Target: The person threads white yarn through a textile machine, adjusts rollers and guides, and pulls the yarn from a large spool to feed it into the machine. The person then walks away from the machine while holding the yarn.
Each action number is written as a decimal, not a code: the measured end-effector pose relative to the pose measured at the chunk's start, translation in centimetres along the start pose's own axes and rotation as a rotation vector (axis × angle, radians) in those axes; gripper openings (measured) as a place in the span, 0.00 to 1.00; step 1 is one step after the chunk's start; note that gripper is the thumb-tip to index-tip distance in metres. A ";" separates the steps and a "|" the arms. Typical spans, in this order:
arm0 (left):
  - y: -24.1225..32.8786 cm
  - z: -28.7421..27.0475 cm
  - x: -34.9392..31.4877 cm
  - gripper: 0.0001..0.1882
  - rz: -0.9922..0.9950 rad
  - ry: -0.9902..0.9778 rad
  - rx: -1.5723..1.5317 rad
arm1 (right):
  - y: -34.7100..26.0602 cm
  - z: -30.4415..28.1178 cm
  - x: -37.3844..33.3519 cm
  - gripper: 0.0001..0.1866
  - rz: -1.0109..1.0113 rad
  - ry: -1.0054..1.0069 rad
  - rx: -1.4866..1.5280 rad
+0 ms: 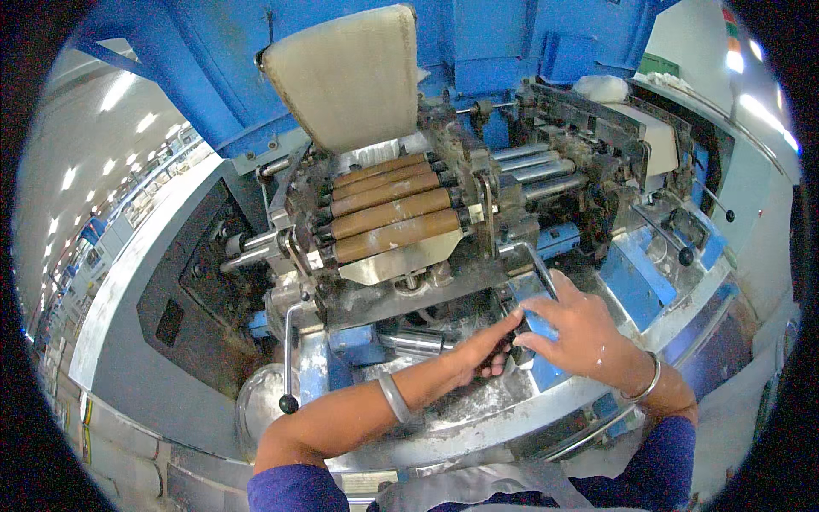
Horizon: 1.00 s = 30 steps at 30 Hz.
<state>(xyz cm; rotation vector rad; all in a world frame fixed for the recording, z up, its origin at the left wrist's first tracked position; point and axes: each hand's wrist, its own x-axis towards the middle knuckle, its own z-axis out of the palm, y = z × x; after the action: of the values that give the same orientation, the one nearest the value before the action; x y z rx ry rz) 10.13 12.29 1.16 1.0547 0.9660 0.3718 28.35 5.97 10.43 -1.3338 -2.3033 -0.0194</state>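
Note:
My right hand (584,337) is closed about the lower end of a bent metal lever (536,263) at the front right of the roller unit. Its thumb side faces my left hand, and the lever's end is hidden behind the fingers. My left hand (486,352) reaches across, low beside a blue block (546,371). Its fingers curl around something dark, mostly covered, and its thumb points up toward my right hand. Behind both hands lie several brown rollers (397,218) in a metal frame, with a pale padded panel (345,81) raised above them.
A matching lever with a black knob (288,404) hangs at the left. Another black-knobbed lever (685,255) sticks out at the right. Bare steel rollers (546,175) sit behind, beneath a blue machine housing (486,43). The curved grey machine rim (461,444) runs under my forearms.

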 end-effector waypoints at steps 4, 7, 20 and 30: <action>0.4 0.1 -0.1 0.32 -0.015 0.006 0.079 | -0.4 -0.2 0.2 0.24 0.036 -0.045 -0.031; 0.3 0.3 -0.1 0.31 0.011 0.003 0.041 | -0.6 -0.6 0.3 0.24 0.035 -0.109 -0.052; 0.5 -0.7 0.5 0.32 -0.043 -0.005 -0.071 | -1.3 3.8 0.2 0.15 -0.401 -0.183 -0.771; 1.2 -0.3 0.1 0.36 -0.033 0.034 -0.109 | -1.8 6.7 0.2 0.08 -0.350 -0.041 -0.778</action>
<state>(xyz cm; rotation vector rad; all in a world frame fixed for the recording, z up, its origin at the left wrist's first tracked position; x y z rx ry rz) 10.11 13.06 2.07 0.9346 0.9812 0.4115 24.11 6.82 5.02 -1.2138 -2.6449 -1.1020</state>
